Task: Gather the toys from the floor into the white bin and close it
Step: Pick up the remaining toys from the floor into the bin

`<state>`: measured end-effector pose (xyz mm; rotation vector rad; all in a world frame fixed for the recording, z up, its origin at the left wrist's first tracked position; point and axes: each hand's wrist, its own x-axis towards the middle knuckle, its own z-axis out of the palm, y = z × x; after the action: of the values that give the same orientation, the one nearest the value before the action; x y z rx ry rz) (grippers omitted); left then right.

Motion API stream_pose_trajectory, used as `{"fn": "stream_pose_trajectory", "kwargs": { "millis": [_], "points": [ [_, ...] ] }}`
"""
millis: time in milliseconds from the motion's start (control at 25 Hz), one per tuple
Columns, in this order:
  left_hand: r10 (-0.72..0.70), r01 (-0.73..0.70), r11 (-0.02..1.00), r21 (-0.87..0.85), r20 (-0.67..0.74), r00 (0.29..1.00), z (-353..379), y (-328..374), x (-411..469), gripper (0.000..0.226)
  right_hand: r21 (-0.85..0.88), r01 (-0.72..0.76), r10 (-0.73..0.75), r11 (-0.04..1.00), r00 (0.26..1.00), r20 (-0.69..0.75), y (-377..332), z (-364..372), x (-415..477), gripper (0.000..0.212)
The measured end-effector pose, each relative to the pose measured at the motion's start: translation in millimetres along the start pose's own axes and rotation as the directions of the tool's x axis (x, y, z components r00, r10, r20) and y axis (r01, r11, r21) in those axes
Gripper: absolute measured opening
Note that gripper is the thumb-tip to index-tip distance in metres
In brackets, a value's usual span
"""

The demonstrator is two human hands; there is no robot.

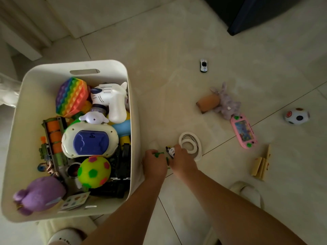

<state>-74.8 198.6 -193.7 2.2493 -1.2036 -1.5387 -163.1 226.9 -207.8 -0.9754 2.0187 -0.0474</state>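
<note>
My left hand (154, 164) grips a green toy (158, 154) and my right hand (181, 159) pinches a small white car (171, 151). Both are low on the floor (168, 85) just beside the bin (42, 82), I judge so one short lift clears its rim. The bin stands open and heaped; its console (90, 140) bears something like a 2, and the pink game's (244, 131) lettering is too small to read.

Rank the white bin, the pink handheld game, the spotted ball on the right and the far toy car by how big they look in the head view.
1. white bin
2. pink handheld game
3. spotted ball
4. toy car
The ball and car lie farther off, so they may look smaller than they are.
</note>
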Motion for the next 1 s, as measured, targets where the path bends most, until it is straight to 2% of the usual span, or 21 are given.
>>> {"fn": "stream_pose_trajectory", "kwargs": {
  "millis": [120, 280, 320, 440, 560, 640, 720, 800, 880, 1000],
  "points": [
    [0.033, -0.037, 0.997, 0.065, 0.053, 0.998, 2, 5, -4, 0.035, -0.083, -0.045, 0.041, 0.996, 0.998, -0.043, -4, 2, 3, 0.027],
    [0.191, -0.202, 0.967, 0.158, 0.083, 0.978, -5, 28, -19, 0.043, 0.011, -0.049, 0.049, 0.999, 0.999, -0.007, -12, -18, -3, 0.010],
    [0.236, -0.248, 0.959, 0.139, 0.096, 0.967, -9, 38, -25, 0.042, 0.088, -0.043, 0.043, 0.995, 0.999, 0.002, -16, -31, -9, 0.008],
    [0.400, -0.415, 0.905, 0.094, 0.148, 0.905, -26, 73, -51, 0.042, 0.329, 0.008, 0.009, 0.944, 0.999, -0.051, -32, -76, -33, 0.027],
    [0.581, -0.595, 0.797, 0.101, 0.138, 0.802, -60, 102, -84, 0.042, 0.520, 0.139, -0.049, 0.843, 0.982, -0.182, -57, -109, -66, 0.014],
    [0.635, -0.642, 0.765, 0.048, 0.105, 0.765, -95, 116, -99, 0.041, 0.643, 0.226, -0.095, 0.732, 0.968, -0.232, -80, -120, -84, 0.013],
    [0.628, -0.624, 0.778, -0.067, 0.082, 0.774, -140, 122, -104, 0.038, 0.681, 0.312, -0.167, 0.662, 0.948, -0.272, -107, -127, -99, 0.012],
    [0.581, -0.572, 0.812, -0.120, 0.070, 0.811, -187, 119, -100, 0.035, 0.663, 0.379, -0.226, 0.646, 0.924, -0.308, -135, -128, -108, 0.016],
    [0.523, -0.524, 0.852, -0.007, 0.073, 0.849, -228, 105, -92, 0.031, 0.628, 0.396, -0.271, 0.670, 0.918, -0.290, -160, -120, -115, 0.013],
    [0.430, -0.448, 0.863, 0.232, 0.127, 0.894, -258, 72, -78, 0.033, 0.458, 0.340, -0.285, 0.821, 0.940, -0.188, -179, -89, -118, 0.022]
  ]
}}
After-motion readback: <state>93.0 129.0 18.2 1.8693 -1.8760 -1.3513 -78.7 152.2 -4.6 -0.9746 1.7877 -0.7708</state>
